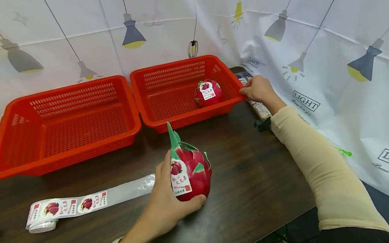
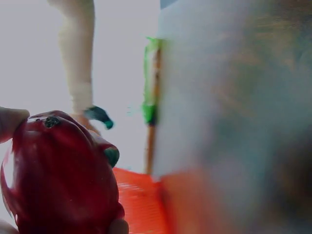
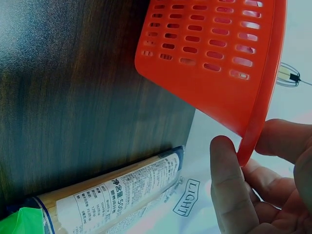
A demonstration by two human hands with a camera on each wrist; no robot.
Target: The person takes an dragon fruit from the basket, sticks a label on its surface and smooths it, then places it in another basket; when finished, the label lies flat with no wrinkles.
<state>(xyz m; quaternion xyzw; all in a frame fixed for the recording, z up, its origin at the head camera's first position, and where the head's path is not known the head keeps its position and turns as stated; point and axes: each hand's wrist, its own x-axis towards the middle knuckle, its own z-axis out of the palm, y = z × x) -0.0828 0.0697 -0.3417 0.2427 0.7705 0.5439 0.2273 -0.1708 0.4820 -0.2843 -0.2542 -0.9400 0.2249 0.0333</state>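
Note:
My left hand (image 1: 167, 198) grips a red dragon fruit (image 1: 198, 174) over the front of the table, its green leaf tips pointing up. A white label (image 1: 180, 181) with a fruit picture sits on its left side. The left wrist view shows the fruit's stem end (image 2: 51, 122) close up. With thumb and fingers my right hand (image 1: 261, 90) pinches the right rim of a red plastic basket (image 1: 187, 118). Inside that basket lies a second labelled dragon fruit (image 1: 217, 91). In the right wrist view the pinched basket rim (image 3: 265, 97) is between thumb and fingers.
Another red basket (image 1: 80, 133) stands at the left. A partly unrolled strip of labels (image 1: 91, 202) lies in front of it. Beside the right basket is a long printed packet (image 3: 117, 195). A patterned white curtain (image 1: 174, 21) hangs behind the table.

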